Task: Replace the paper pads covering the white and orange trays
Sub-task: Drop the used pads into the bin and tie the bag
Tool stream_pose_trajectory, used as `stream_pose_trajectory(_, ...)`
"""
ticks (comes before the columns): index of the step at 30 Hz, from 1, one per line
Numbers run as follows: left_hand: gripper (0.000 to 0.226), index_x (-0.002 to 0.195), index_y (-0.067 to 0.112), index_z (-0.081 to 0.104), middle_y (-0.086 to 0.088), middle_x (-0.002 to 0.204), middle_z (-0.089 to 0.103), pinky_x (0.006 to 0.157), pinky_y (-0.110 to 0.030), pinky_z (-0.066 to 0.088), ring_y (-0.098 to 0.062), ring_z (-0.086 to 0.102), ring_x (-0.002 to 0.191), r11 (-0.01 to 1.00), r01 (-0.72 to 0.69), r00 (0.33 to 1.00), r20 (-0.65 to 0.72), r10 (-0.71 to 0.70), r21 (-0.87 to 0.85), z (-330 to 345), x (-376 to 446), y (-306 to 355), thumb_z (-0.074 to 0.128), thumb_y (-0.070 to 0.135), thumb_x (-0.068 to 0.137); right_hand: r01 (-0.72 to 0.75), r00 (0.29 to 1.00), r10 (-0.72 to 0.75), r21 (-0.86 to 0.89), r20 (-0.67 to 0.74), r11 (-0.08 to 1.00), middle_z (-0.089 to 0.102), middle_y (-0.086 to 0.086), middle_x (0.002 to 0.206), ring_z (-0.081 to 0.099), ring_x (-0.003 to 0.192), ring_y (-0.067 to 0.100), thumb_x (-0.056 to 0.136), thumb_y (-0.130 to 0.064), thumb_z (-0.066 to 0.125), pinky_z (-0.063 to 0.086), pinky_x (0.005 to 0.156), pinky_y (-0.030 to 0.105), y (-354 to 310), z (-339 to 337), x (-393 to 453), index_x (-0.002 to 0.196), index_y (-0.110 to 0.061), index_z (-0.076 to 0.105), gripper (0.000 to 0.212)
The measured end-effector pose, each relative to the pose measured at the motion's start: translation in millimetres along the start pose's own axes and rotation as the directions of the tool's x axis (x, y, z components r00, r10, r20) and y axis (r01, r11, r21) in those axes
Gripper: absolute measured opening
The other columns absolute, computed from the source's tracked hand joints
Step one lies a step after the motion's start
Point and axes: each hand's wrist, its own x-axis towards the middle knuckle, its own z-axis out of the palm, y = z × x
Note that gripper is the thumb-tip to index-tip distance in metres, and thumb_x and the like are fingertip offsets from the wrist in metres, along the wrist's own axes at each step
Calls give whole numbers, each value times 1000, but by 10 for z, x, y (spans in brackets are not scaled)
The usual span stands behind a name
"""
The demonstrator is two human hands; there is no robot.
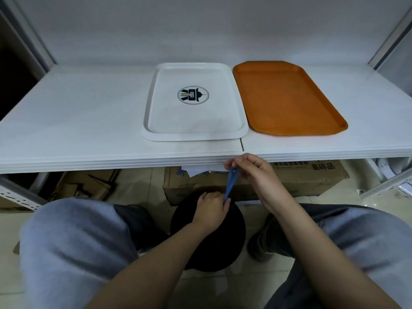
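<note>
A: Left side first. What is being seen?

B: The left hand (pixel 210 209) is being held low over a black bin (pixel 208 239), fingers pinched on the lower end of a blue strip (pixel 230 183). A white tray (pixel 195 101) with a round logo is being carried by the white counter (pixel 73 121), its near rim close to the front edge.

A: And to the right?

B: The strip's upper end is being pinched by the right hand (pixel 250 169), just below the counter edge. An orange tray (pixel 287 97) is being kept just beside the white one, both bare. Crumpled white paper (pixel 200 169) and a cardboard box (pixel 307 175) are being seen under the counter.
</note>
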Motion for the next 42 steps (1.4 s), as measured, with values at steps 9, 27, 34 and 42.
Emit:
stream_pose_trajectory(9,25,93,12,57,-6,88,62,75,-35,46,-23,60,84,997,9,1000,3,-9,-71,14,-32,-105,40,30,100,112,994,-112,-2,-5,994,70,-3,80,68,84,12,95,-6,49,50,76,18,-181,159,-134,76,-5,59,22)
stream_pose_trajectory(27,25,92,12,53,-1,90,65,86,-41,50,-16,62,87,883,104,994,75,-78,-458,2,35,-70,70,28,83,67,998,-66,2,-16,998,71,-1,82,67,81,14,96,-10,48,52,77,24,-217,103,-104,75,-9,59,24)
stream_pose_trajectory(34,21,74,36,52,10,92,57,89,-32,35,-12,49,99,956,34,997,76,-12,-292,-33,13,-111,70,47,77,40,996,-44,-58,-74,998,71,-3,84,67,87,16,96,-16,49,48,81,32,-204,59,-92,75,-16,64,26)
stream_pose_trajectory(42,31,88,13,63,0,98,56,90,-36,44,-19,57,94,950,84,996,58,-70,-299,77,25,-110,46,38,98,88,988,-89,-10,-128,996,71,-2,81,67,86,19,94,-16,52,46,84,39,-188,-4,-91,71,-19,65,26)
